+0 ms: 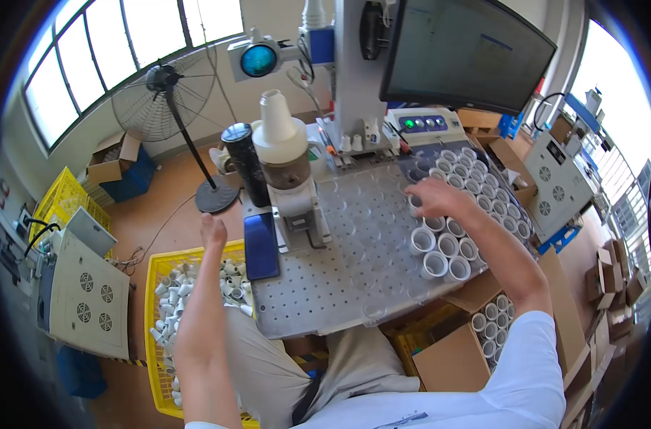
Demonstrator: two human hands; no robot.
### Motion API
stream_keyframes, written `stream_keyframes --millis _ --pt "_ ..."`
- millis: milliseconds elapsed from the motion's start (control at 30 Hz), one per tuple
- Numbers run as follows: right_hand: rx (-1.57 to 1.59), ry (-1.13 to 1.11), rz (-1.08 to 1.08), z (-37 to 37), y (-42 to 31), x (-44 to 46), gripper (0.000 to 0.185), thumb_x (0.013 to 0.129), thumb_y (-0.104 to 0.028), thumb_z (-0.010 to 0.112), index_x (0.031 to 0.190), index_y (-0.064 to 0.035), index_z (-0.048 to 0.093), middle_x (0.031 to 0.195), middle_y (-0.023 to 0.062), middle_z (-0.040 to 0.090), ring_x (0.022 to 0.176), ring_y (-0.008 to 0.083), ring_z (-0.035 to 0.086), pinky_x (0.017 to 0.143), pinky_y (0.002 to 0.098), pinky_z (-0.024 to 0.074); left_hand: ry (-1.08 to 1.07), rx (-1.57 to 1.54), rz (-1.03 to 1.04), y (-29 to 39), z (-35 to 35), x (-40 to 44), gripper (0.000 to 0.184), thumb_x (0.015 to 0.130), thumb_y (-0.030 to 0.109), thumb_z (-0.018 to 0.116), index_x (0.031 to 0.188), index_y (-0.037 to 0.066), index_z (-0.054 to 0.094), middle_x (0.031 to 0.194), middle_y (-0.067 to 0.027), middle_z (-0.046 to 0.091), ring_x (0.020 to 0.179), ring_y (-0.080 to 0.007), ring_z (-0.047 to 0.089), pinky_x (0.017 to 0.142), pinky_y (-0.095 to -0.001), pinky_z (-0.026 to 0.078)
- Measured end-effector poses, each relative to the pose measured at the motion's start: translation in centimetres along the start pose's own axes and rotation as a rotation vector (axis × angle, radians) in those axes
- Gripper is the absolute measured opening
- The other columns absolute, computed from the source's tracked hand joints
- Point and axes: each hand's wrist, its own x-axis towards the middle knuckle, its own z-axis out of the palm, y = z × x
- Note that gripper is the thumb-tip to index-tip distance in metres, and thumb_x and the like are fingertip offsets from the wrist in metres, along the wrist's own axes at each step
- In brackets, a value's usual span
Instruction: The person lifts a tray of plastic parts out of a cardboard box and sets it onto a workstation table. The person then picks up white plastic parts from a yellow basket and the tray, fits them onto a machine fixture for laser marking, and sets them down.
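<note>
My right hand is over the metal work table, its fingers closed at the rim of a white plastic cup. This cup stands at the left edge of a group of several upright white cups in a clear tray with round pockets. My left hand is raised beside the table's left side, above a yellow crate full of loose white plastic pieces; its fingers are hidden from view. A white cone-shaped part sits on a stand, apart from both hands.
A dark phone and black tumbler are on the table's left. Behind stand a machine with a blue lens, a monitor and a control box. A cardboard box holds cups at the right. A fan stands left.
</note>
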Motion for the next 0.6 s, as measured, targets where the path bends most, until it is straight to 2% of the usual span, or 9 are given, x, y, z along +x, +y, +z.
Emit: stream_keyframes --millis 67,133,167,200,267,300,367,433,600 --pt "-0.052 -0.045 -0.009 -1.9 -1.2 -0.4 0.054 0.072 -0.021 0.069 0.122 -0.0055 0.059 0.120 0.0175 0.062 0.117 0.0333 0.055 0.099 0.0414 0.0436 0.071 -0.008 -0.016 -2.2 -0.5 -1.2 0.027 0.079 0.018 0.049 0.092 -0.005 0.055 0.098 -0.0333 0.059 0.097 -0.0510 0.056 0.087 -0.0552 0.043" --pt "0.019 0.007 0.009 -4.3 -1.1 -0.4 0.053 0.072 -0.022 0.068 0.121 -0.0049 0.060 0.119 0.0179 0.063 0.116 0.0334 0.055 0.098 0.0406 0.0439 -0.063 -0.019 -0.168 -6.1 -0.1 -0.2 0.029 0.079 0.017 0.048 0.096 -0.006 0.054 0.104 -0.0332 0.059 0.100 -0.0506 0.055 0.088 -0.0548 0.042" --pt "0.102 0.048 0.049 -5.1 -1.1 -0.5 0.052 0.072 -0.024 0.068 0.120 -0.0043 0.060 0.118 0.0183 0.063 0.116 0.0335 0.056 0.097 0.0399 0.0443 -0.068 -0.150 -0.261 -9.5 1.7 1.3 0.025 0.079 0.014 0.047 0.092 -0.007 0.053 0.093 -0.0320 0.060 0.090 -0.0459 0.061 0.081 -0.0514 0.047" --pt "0.106 0.043 0.046 -6.2 -1.7 -0.5 0.052 0.072 -0.024 0.068 0.120 -0.0043 0.060 0.118 0.0183 0.063 0.116 0.0335 0.056 0.097 0.0399 0.0443 -0.070 -0.144 -0.264 -8.7 0.9 0.6 0.025 0.079 0.014 0.047 0.092 -0.007 0.053 0.093 -0.0320 0.060 0.090 -0.0459 0.061 0.081 -0.0514 0.047" --pt "0.387 0.242 0.065 -8.3 -3.1 0.1 0.049 0.072 -0.026 0.067 0.115 -0.0023 0.061 0.119 0.0197 0.062 0.114 0.0322 0.057 0.095 0.0385 0.0449 -0.158 -0.412 -0.390 -4.7 -1.8 -0.9 0.020 0.078 0.011 0.045 0.087 -0.006 0.051 0.080 -0.0274 0.061 0.073 -0.0378 0.065 0.069 -0.0461 0.050" --pt "0.393 0.398 -0.030 -6.6 -1.8 2.2 0.051 0.070 -0.027 0.068 0.112 -0.0002 0.059 0.111 0.0208 0.063 0.105 0.0324 0.060 0.090 0.0373 0.0459 -0.154 -0.409 -0.386 -4.5 -1.2 -0.9 0.020 0.078 0.011 0.045 0.087 -0.006 0.051 0.080 -0.0274 0.061 0.073 -0.0378 0.065 0.069 -0.0461 0.050" --pt "0.473 0.404 -0.017 -4.8 -2.6 4.5 0.053 0.069 -0.028 0.069 0.113 0.0000 0.057 0.105 0.0206 0.062 0.100 0.0326 0.061 0.089 0.0368 0.0461 -0.151 -0.441 -0.307 -5.2 0.3 -1.0 0.017 0.077 0.008 0.044 0.085 -0.006 0.048 0.070 -0.0221 0.059 0.058 -0.0301 0.062 0.057 -0.0419 0.049" --pt "0.629 0.440 -0.027 -2.0 -3.0 6.9 0.055 0.066 -0.025 0.071 0.110 -0.0008 0.050 0.091 0.0192 0.059 0.088 0.0319 0.060 0.084 0.0360 0.0467 -0.172 -0.440 -0.314 -4.1 -0.5 -1.7 0.017 0.077 0.008 0.044 0.087 -0.005 0.048 0.069 -0.0215 0.059 0.056 -0.0294 0.061 0.055 -0.0413 0.049" --pt "0.728 0.490 0.008 2.7 -5.2 8.5 0.043 0.067 -0.019 0.070 0.099 -0.0023 0.047 0.087 0.0203 0.059 0.081 0.0329 0.060 0.079 0.0373 0.0478 -0.233 -0.497 -0.376 -4.4 -1.6 -1.5 0.016 0.078 0.007 0.043 0.089 -0.004 0.046 0.064 -0.0193 0.057 0.053 -0.0274 0.059 0.051 -0.0394 0.048"
